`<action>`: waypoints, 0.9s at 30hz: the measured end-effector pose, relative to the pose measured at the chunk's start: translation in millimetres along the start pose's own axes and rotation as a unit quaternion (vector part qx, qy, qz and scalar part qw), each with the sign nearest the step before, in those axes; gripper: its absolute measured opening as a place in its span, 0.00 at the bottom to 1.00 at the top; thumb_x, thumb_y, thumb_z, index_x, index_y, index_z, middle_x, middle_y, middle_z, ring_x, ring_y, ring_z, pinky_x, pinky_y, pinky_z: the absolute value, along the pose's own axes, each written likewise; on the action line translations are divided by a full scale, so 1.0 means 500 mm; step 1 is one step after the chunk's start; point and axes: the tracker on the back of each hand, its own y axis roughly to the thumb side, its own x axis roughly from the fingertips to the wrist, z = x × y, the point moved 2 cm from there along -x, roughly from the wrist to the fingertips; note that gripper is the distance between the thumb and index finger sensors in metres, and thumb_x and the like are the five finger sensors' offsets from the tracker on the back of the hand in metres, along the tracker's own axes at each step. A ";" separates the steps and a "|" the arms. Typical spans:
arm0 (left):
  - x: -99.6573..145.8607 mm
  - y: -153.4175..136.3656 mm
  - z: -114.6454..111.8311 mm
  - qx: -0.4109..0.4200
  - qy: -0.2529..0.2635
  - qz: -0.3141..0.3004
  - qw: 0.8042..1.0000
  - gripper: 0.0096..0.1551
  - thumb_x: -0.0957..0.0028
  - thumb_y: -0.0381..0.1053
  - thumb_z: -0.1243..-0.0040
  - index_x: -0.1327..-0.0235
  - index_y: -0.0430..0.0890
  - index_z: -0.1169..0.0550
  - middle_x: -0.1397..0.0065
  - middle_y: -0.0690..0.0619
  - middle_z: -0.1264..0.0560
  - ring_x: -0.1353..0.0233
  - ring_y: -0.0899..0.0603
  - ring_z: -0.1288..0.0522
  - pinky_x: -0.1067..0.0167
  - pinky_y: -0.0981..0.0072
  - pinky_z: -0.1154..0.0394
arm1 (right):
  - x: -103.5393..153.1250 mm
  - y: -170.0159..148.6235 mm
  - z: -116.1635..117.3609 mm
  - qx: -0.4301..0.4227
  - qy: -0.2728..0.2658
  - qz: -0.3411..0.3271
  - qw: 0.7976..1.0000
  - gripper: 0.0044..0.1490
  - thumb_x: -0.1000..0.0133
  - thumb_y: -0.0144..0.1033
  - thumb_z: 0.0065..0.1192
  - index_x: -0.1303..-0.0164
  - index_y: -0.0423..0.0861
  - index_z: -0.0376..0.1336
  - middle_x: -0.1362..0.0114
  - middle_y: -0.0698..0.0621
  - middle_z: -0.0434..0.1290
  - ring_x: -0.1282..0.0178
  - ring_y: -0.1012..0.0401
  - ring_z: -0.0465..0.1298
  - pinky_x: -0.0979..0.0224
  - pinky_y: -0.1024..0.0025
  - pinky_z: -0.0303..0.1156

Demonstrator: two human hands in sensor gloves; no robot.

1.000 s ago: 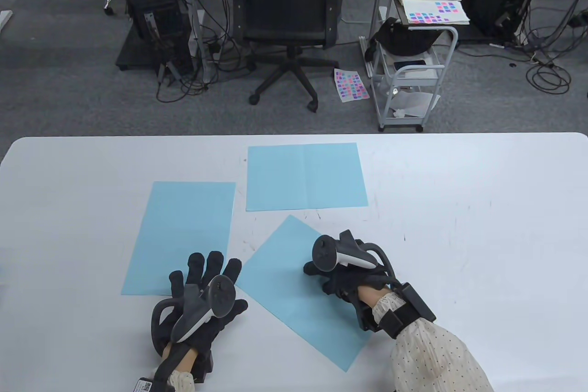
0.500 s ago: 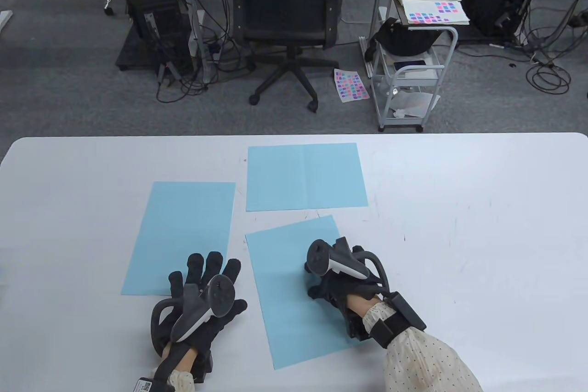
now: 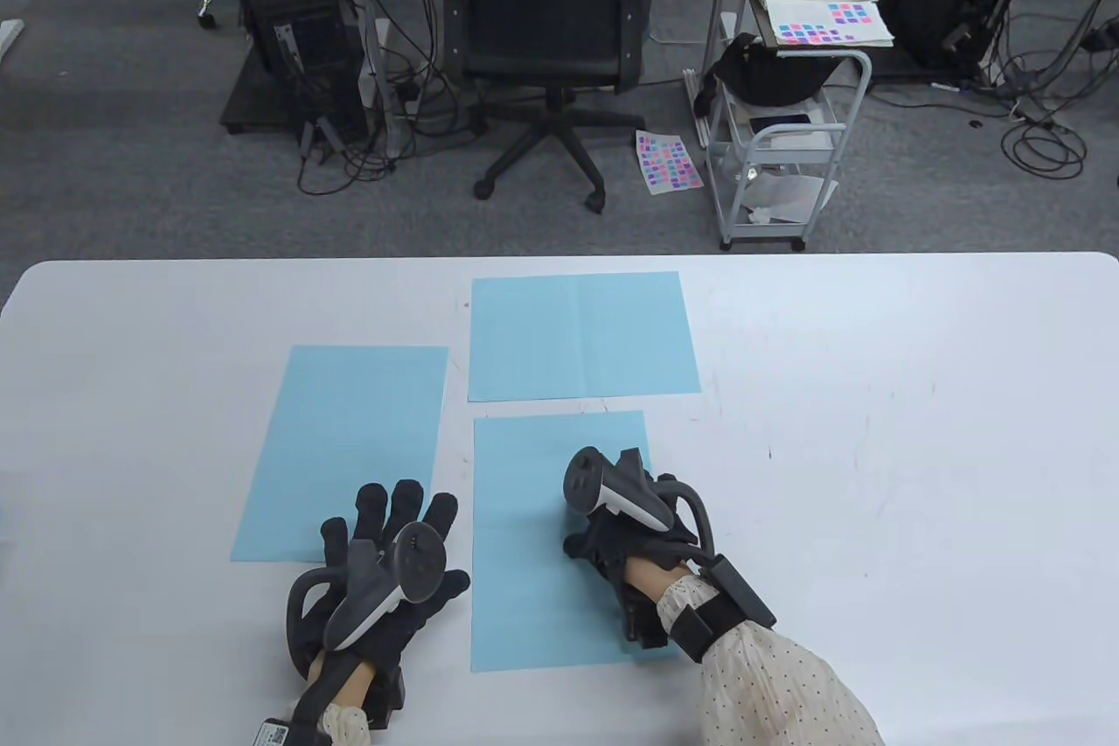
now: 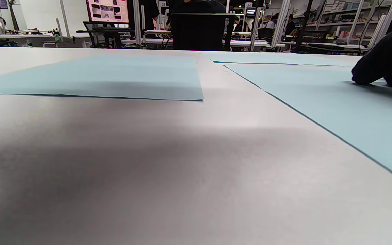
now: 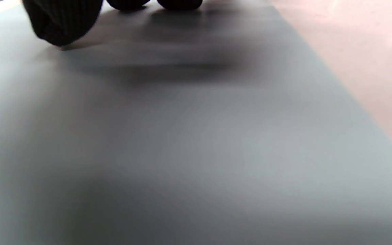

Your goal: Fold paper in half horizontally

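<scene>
Three light blue paper sheets lie flat on the white table (image 3: 874, 431). The near sheet (image 3: 524, 571) lies square to the table edge. My right hand (image 3: 603, 532) rests on it with the fingertips (image 5: 63, 23) pressing down on the paper (image 5: 182, 136). My left hand (image 3: 393, 519) lies flat with fingers spread. Its fingertips touch the near edge of the left sheet (image 3: 350, 440). It holds nothing. In the left wrist view the left sheet (image 4: 114, 75) and the near sheet (image 4: 335, 98) show, with my right hand's fingers (image 4: 386, 64) on the latter.
The far sheet (image 3: 581, 335) has a vertical crease down its middle and lies just beyond the near sheet. Behind the table stand an office chair (image 3: 546, 20) and a white cart (image 3: 787, 142). The table's right half is bare.
My right hand has turned the near sheet clockwise from a diagonal lie to square with the table, and has moved a little left. The left hand has not moved.
</scene>
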 end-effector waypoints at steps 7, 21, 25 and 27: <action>-0.001 0.000 0.000 -0.001 0.000 -0.001 1.000 0.50 0.67 0.74 0.53 0.28 0.77 0.55 0.12 0.65 0.60 0.11 0.43 0.61 0.15 0.33 0.56 | 0.087 -0.057 -0.038 -0.042 -0.067 -0.051 0.996 0.42 0.49 0.52 0.57 0.24 0.63 0.46 0.17 0.54 0.46 0.16 0.46 0.33 0.21 0.34 0.30; -0.005 0.003 -0.010 -0.014 -0.010 0.001 1.000 0.50 0.67 0.74 0.53 0.28 0.77 0.55 0.12 0.65 0.59 0.11 0.43 0.61 0.15 0.33 0.55 | 0.148 -0.173 0.047 -0.053 -0.034 -0.111 0.992 0.42 0.51 0.46 0.68 0.25 0.63 0.56 0.13 0.58 0.48 0.14 0.47 0.35 0.21 0.34 0.31; -0.008 -0.004 -0.014 -0.006 -0.016 0.007 1.000 0.51 0.67 0.74 0.53 0.28 0.77 0.55 0.12 0.65 0.59 0.11 0.43 0.61 0.15 0.33 0.56 | 0.143 -0.174 0.063 -0.040 -0.022 -0.111 0.993 0.44 0.52 0.47 0.68 0.24 0.64 0.53 0.12 0.59 0.45 0.14 0.47 0.34 0.21 0.34 0.29; -0.011 -0.004 -0.018 -0.009 -0.021 0.009 1.000 0.51 0.67 0.74 0.53 0.28 0.77 0.55 0.12 0.65 0.59 0.11 0.43 0.61 0.15 0.33 0.56 | 0.143 -0.175 0.064 -0.046 -0.020 -0.111 0.992 0.43 0.51 0.47 0.68 0.24 0.64 0.53 0.12 0.59 0.44 0.14 0.47 0.34 0.21 0.34 0.29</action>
